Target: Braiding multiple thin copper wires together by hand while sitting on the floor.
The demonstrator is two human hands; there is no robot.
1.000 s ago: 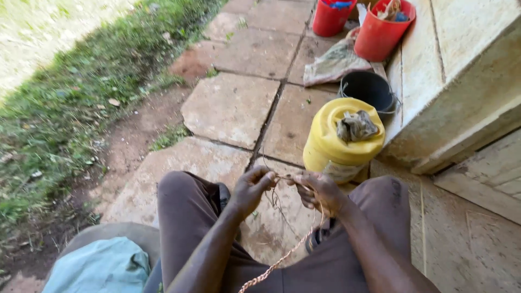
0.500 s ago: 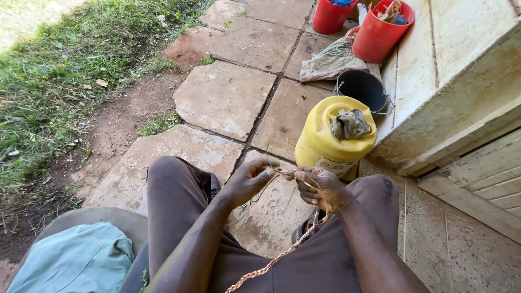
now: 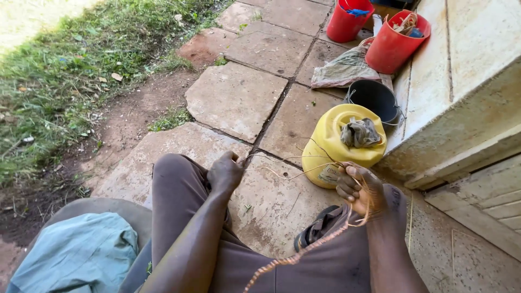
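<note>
My left hand rests over my left knee, fingers closed on thin straw-coloured fibre strands that stretch across to my right hand. My right hand pinches the other end of those strands together with the top of a twisted brown cord, which trails down over my right thigh toward the bottom of the view. A yellow plastic jerrycan with a grey rag stuffed in its mouth stands just beyond my right hand.
A black bucket, two red buckets and a woven sack sit by a concrete step on the right. Stone paving slabs lie ahead, grass at the left. A light blue cloth is at my lower left.
My hands have moved apart, pulling the fibre strands taut between them. The camera view has tilted and shifted slightly.
</note>
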